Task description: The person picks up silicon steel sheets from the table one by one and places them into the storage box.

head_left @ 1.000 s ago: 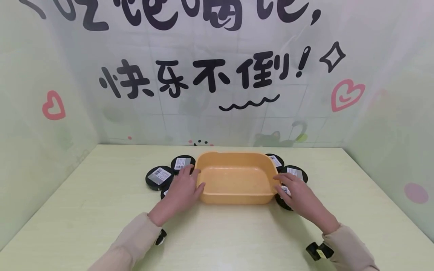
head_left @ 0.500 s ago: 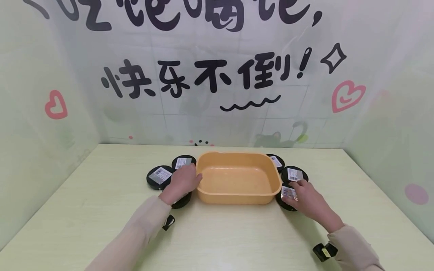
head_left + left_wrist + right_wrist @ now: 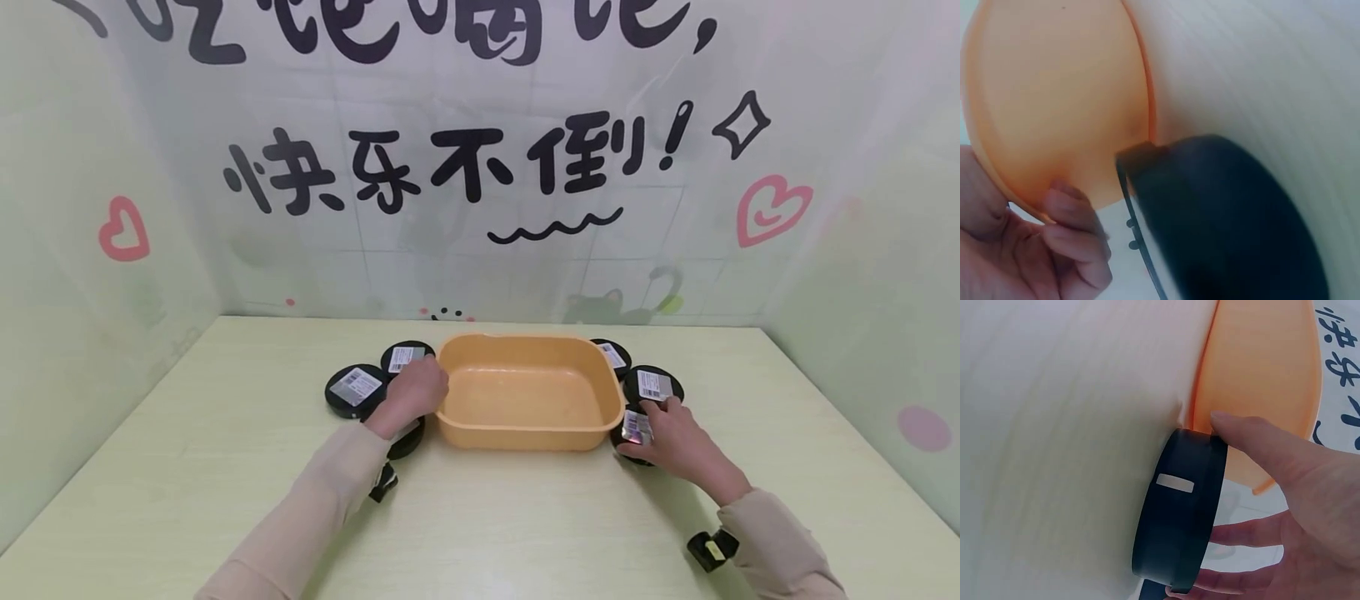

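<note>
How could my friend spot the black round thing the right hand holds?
Find the orange tub on the pale table. Three round black cases sit along its right side. It's the nearest case, the only one of those three gripped by the right hand.

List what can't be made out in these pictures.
Head view: print on the white labels of the round black plastic discs, too small.
Head view: left edge of the rear right disc, behind the rectangular orange plastic tub.
Head view: fingertips of the left hand, hidden by that hand's back.
Head view: upper black lettering, cropped by the top edge.
Left wrist view: nearest disc, cropped by the bottom edge.
</note>
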`<state>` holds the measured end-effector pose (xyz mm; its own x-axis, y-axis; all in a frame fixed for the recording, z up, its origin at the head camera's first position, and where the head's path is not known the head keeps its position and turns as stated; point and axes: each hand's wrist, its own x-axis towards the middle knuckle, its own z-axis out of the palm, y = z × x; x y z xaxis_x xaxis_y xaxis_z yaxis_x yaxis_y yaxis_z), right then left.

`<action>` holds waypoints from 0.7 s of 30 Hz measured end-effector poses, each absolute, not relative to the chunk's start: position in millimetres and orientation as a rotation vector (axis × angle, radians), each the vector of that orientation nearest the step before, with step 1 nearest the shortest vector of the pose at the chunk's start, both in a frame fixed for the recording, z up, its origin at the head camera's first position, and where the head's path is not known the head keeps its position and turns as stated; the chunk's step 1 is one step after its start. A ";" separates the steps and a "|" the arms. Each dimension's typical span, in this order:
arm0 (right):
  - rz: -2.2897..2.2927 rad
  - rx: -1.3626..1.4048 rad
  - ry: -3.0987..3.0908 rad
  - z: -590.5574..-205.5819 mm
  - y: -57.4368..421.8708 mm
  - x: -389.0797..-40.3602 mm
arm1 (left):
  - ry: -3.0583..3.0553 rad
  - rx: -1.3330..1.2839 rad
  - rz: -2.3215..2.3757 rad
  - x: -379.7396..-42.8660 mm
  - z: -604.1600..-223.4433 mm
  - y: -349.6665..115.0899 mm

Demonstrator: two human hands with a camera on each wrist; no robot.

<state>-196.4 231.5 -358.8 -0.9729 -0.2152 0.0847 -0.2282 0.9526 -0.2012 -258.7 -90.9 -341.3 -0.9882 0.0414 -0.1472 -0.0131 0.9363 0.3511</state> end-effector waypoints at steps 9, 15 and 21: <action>0.298 0.320 -3.092 -358.0 231.6 -196.9 | 2.961 -0.064 0.571 -260.2 -342.8 -85.9; 0.318 0.362 -3.123 -356.0 230.9 -198.3 | 2.958 -0.071 0.578 -260.5 -342.1 -84.5; 0.328 0.423 -3.143 -356.6 228.3 -198.9 | 2.971 -0.080 0.560 -261.1 -343.0 -84.6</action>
<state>-198.9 228.3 -356.6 -0.9638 -0.2660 -0.0184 -0.2565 0.9438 -0.2086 -261.1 -84.6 -343.0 -0.9917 -0.0300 -0.1249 -0.0734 0.9302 0.3597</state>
